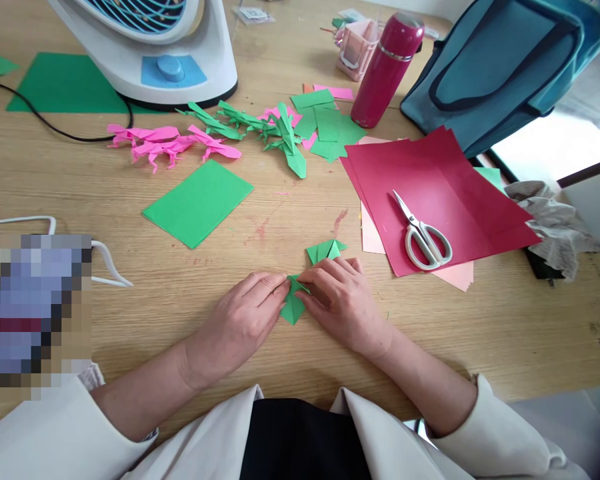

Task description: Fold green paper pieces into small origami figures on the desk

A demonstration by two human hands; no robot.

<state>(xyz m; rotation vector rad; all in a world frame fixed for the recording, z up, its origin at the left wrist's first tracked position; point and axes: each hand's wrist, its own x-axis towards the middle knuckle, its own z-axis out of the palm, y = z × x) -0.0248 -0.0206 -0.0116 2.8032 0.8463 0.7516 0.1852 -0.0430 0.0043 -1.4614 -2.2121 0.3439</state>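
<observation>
Between my two hands lies a small folded piece of green paper on the wooden table. My left hand grips its left edge with the fingers pressed together. From the other side my right hand pinches its upper right edge, fingers bent over it. Just beyond my right fingers sits a second folded green paper piece, partly covered by them. A stack of green paper lies farther off to the left. White-handled scissors rest on red paper sheets to the right.
Pink folded paper figures and green ones lie beyond the stack. A white fan, a magenta flask and a teal bag stand at the back. A white cable runs beside a blurred-out object at left.
</observation>
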